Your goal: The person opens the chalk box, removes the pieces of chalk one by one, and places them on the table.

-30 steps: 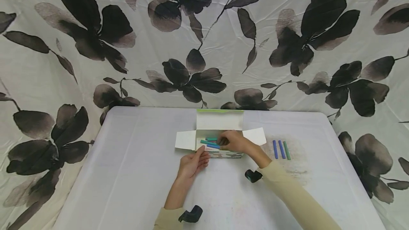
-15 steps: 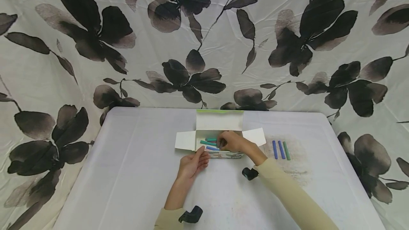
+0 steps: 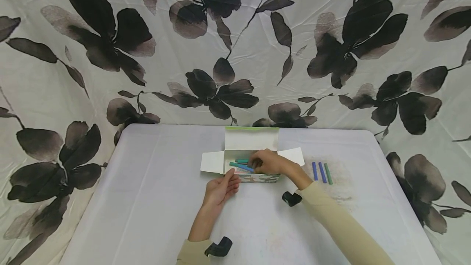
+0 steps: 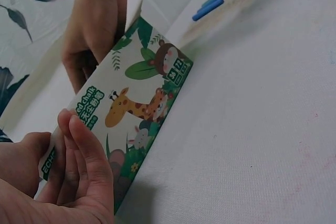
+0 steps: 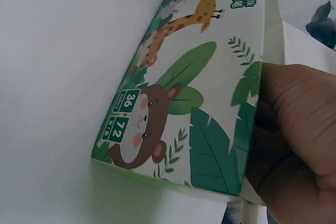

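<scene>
A white chalk box (image 3: pixel 259 178) with jungle animals printed on its front stands with its lid (image 3: pixel 252 139) raised. Inside it, a blue chalk stick (image 3: pixel 248 168) slants beside teal chalk sticks (image 3: pixel 241 161), close to the right fingers. My left hand (image 3: pixel 220 189) grips the box's front wall near the left corner, thumb at the rim and fingers along the printed side (image 4: pixel 142 108). Reaching in over the right part of the box is my right hand (image 3: pixel 268 162), fingers curled downward. The box wall hides its fingertips in the right wrist view, so I cannot tell what they hold.
Side flaps spread out left (image 3: pixel 212 162) and right (image 3: pixel 293 155) of the box. To its right lie two blue chalk sticks (image 3: pixel 322 172) and a green chalk stick (image 3: pixel 328 174) in a row. Faint chalk smudges mark the white tabletop (image 3: pixel 158 199); a floral cloth (image 3: pixel 235 105) hangs behind.
Inside the box, the blue stick has shifted and now slants up against the teal one. My right hand has stirred slightly within the box; my left hand keeps its place.
</scene>
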Demonstrator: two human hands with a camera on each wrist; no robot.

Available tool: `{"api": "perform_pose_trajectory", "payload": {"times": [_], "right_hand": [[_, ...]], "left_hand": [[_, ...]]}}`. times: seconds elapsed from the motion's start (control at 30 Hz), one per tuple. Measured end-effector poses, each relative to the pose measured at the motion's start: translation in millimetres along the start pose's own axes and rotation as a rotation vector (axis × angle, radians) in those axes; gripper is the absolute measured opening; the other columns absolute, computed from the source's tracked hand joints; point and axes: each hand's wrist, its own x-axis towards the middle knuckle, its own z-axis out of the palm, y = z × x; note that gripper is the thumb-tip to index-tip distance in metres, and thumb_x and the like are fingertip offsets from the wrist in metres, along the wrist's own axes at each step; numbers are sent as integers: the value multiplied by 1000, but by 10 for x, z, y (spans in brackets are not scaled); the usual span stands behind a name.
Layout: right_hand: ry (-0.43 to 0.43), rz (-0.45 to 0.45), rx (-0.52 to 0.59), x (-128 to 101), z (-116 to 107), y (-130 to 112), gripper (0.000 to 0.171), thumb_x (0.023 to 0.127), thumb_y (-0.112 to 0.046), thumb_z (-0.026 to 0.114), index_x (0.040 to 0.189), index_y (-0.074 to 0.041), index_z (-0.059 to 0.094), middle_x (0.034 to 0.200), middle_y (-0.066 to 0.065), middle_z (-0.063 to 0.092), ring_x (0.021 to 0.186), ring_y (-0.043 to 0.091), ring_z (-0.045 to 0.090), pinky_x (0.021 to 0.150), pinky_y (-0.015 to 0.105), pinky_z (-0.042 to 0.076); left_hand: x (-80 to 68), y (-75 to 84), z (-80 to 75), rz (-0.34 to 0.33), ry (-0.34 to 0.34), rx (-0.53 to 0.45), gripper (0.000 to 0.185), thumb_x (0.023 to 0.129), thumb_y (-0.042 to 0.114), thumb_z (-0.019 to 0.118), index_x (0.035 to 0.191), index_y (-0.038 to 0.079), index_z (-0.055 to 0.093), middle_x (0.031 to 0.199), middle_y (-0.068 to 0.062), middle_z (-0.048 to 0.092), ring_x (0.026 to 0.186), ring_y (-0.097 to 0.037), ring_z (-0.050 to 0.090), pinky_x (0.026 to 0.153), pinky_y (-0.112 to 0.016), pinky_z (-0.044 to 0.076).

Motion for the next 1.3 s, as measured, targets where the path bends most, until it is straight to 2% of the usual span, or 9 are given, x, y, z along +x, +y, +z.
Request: {"api": "perform_pose_trajectory", "payload": {"times": [0.13,0.23,0.4,0.67,0.8,0.93,1.2,1.3], "right_hand": [[21,-60,26,-73,-58,-13,20,94,2,71,114,4,72,105,13,73,93,18,69,83,27,59],[42,-72,63,-135,-98,-8,23,95,2,70,117,4,72,108,13,73,96,19,69,86,28,59],[88,-42,155,-253,-175,14,28,96,-1,70,123,6,69,113,15,72,101,23,69,90,32,60],[179,-12,283,-445,-308,99,28,97,-3,71,123,6,68,108,16,72,99,26,69,89,34,60],[215,0,329,-551,-387,136,30,96,-3,71,125,6,67,111,21,71,102,29,69,89,33,59],[237,41,384,-656,-469,163,33,97,-6,71,128,5,66,117,26,69,107,30,69,90,32,59],[317,159,445,-871,-643,242,40,98,-16,73,134,-2,64,129,18,66,114,27,66,93,30,58],[347,194,440,-966,-701,297,41,98,-20,73,135,-3,64,131,16,65,118,29,64,97,35,56]], "left_hand": [[5,1,3,-4,3,-1,46,100,33,71,110,-11,69,88,-7,76,77,-9,70,71,-19,60],[7,4,3,-7,1,-2,46,100,33,71,112,-12,68,88,-7,76,77,-9,70,72,-19,60],[-9,6,-10,0,-9,7,49,100,33,71,116,-13,66,90,-7,75,81,-11,71,73,-19,60],[-9,3,-21,2,-20,-2,52,99,35,71,119,-13,65,91,-6,75,80,-9,70,74,-19,60],[-5,0,-17,4,-23,-6,52,99,35,71,119,-13,65,91,-5,75,81,-9,70,75,-19,60],[1,2,-3,4,-17,-7,51,99,34,72,118,-13,65,91,-6,75,80,-9,70,75,-19,60],[4,27,31,-1,-5,-14,50,99,34,72,117,-12,66,92,-7,75,81,-9,70,75,-19,60],[15,32,43,-1,-1,-14,50,99,34,72,116,-12,66,92,-7,76,81,-9,70,74,-19,60]]}}
